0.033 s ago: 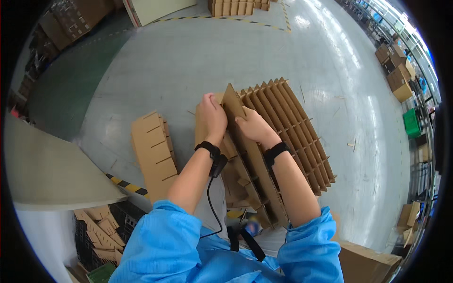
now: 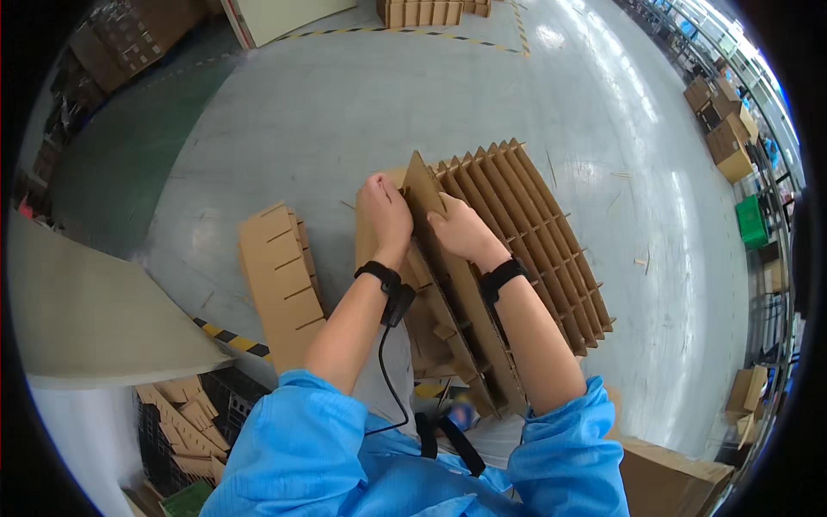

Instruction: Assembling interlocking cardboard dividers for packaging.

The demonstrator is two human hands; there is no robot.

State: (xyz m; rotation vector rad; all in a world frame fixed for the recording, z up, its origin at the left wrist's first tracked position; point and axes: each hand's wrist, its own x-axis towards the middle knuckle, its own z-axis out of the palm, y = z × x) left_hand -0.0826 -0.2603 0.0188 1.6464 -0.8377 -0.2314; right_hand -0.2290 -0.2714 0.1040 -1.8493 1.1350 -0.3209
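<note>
A long cardboard strip [image 2: 421, 183] stands on edge along the left side of a cardboard divider grid [image 2: 536, 226]. My right hand [image 2: 465, 231] is closed on this strip, its thumb on the strip's left face and its other fingers mostly hidden behind. Just left of the strip's far end, my left hand [image 2: 385, 213] is closed with the fingers curled in. Whatever it pinches is hidden. The grid's crossed strips slot into one another in several rows. Beneath my hands lie more cardboard pieces, partly covered by my arms.
Slotted cardboard sheets [image 2: 277, 258] are stacked to the left. Cardboard offcuts [image 2: 185, 422] lie in a black crate at the lower left, below a pale curved panel [image 2: 103, 310]. A cardboard box [image 2: 668, 482] is at the lower right. More divider grids [image 2: 422, 13] stand far ahead.
</note>
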